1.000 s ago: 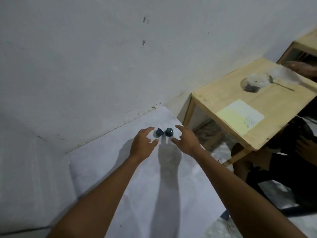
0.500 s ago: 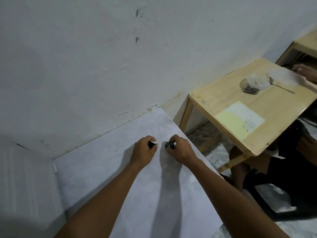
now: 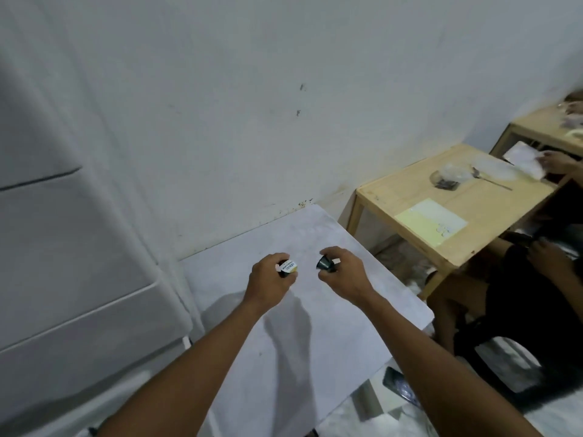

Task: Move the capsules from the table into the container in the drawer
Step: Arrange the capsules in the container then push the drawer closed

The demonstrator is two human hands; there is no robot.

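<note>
Both hands are raised over the white table (image 3: 315, 326), one capsule each. Left hand (image 3: 269, 283) is curled tight around a capsule (image 3: 288, 268) – printed lid facing the camera, at 1 o'clock from the knuckles. Right hand (image 3: 344, 275) pinches a dark capsule (image 3: 325, 264) between thumb and fingers, at 10 o'clock from its knuckles. The capsules are apart, neither touching the tabletop. White drawer unit (image 3: 79, 279) stands at 9 o'clock; a wooden table (image 3: 457, 222) at 2 o'clock.

bare table (image 3: 315, 326), drawer unit (image 3: 79, 279) left
</note>
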